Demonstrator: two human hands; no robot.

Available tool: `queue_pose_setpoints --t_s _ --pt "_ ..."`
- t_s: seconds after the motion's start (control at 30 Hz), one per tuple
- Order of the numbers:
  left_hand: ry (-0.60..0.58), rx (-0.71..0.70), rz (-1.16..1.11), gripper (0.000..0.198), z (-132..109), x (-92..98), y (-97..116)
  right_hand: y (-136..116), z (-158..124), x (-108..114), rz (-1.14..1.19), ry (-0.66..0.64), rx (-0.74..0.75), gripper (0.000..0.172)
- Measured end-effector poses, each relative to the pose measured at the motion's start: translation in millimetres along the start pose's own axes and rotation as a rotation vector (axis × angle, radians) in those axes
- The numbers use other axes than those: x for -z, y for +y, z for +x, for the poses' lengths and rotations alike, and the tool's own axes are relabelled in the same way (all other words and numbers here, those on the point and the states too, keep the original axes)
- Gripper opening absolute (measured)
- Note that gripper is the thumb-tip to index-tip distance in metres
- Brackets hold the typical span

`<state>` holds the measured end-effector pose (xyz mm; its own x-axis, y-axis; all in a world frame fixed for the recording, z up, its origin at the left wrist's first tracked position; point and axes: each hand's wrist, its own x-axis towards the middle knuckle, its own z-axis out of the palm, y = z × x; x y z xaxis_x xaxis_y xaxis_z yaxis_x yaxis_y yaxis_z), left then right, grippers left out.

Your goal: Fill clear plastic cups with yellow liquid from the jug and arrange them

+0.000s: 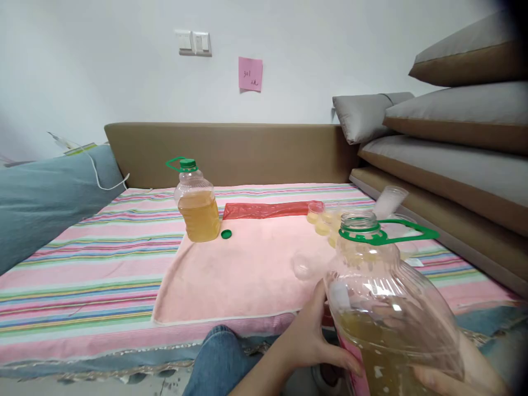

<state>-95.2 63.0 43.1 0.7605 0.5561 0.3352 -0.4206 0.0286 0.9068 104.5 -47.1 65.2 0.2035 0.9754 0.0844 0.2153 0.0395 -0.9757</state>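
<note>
At lower right, the left hand (311,338) and right hand (439,380) grip the uncapped jug (402,283), fingers round its sides. Cups (323,226) right of centre already contain liquid; the jug has more. Centre left, the bottle (200,214) stands capped.

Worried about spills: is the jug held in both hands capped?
No, the jug has an open mouth; a green cap lies on the pink cloth.

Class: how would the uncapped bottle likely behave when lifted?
The uncapped bottle is probably weighty, given the yellowish liquid inside. Its plastic-looking wall may flex when squeezed. With its mouth open, tilting could spill liquid.
</note>
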Motion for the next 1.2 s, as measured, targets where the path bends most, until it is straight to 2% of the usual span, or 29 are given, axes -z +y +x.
queue_pose_setpoints --t_s 0.13,0.27,0.4,0.57,0.7,0.87,1.0,1.2 --pt "-0.051 0.032 -0.142 0.098 5.9 -14.3 -12.7 0.1 -10.2 11.9 -0.108 0.024 -0.029 0.093" --pt "-0.090 0.125 -0.259 0.100 6.4 -22.3 -30.4 -8.2 -16.8 17.1 -0.211 0.048 -0.023 0.082" --pt "-0.087 0.185 -0.324 0.097 5.4 -29.4 -40.2 -14.5 -16.8 22.4 -0.279 0.030 -0.065 0.082" --pt "-0.083 0.174 -0.320 0.090 5.0 -38.3 -41.4 -21.9 -12.1 28.8 -0.261 -0.003 -0.133 0.082" --pt "-0.127 0.145 -0.272 0.081 6.2 -41.3 -34.3 -33.7 -6.1 29.0 -0.262 -0.056 -0.132 0.081" --pt "-0.147 0.166 -0.304 0.084 8.4 -41.3 -31.4 -39.6 -1.4 29.4 -0.318 -0.051 -0.149 0.086" --pt "-0.133 0.255 -0.310 0.079 5.9 -41.7 -47.0 -40.1 0.0 30.9 -0.350 -0.046 -0.176 0.089" --pt "-0.034 0.320 -0.346 0.087 -4.1 -48.1 -84.3 -42.4 2.4 31.6 -0.400 -0.053 -0.200 0.090"
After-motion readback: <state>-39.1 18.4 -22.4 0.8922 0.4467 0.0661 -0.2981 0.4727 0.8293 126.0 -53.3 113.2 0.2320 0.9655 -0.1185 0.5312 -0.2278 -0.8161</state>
